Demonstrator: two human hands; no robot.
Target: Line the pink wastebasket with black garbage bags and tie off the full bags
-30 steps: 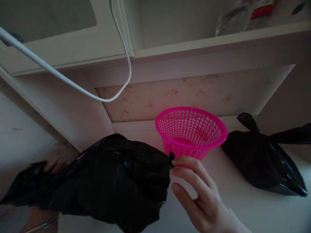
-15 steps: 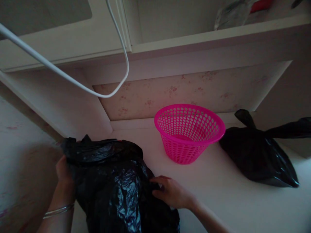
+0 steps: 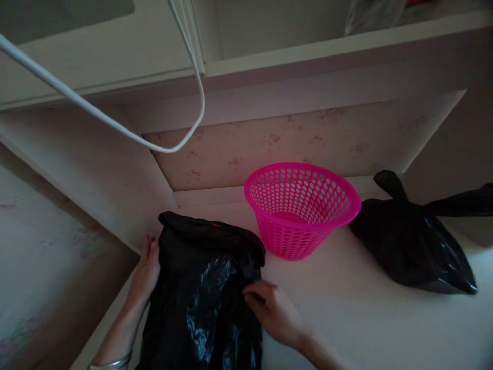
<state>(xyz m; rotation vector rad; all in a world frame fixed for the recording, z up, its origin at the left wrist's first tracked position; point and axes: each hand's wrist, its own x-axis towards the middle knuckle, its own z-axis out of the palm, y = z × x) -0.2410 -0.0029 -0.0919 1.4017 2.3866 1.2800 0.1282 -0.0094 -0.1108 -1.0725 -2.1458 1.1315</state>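
A large black plastic bag point(image 3: 204, 288) lies on the white surface in front of me, its upper edge folded over. Along its left side rests my left hand point(image 3: 148, 264), the fingers stretched out flat against the plastic. My right hand point(image 3: 273, 311) pinches the bag's right edge between thumb and fingers. Just beyond the bag's upper right corner stands a pink plastic basket point(image 3: 287, 241) with a holed wall, upright; nothing shows inside it.
A knotted black bag point(image 3: 416, 249) sits to the right of the basket. A white cable point(image 3: 115, 123) loops down across the upper left. Above runs a white shelf point(image 3: 327, 51) with a clear plastic package point(image 3: 373, 18) on it. A floral wall point(image 3: 46, 246) borders the left.
The left side of the large bag has shifted right, and the bag lies straighter. My left hand has moved right with it and its fingers now lie flat. My right hand has moved slightly right.
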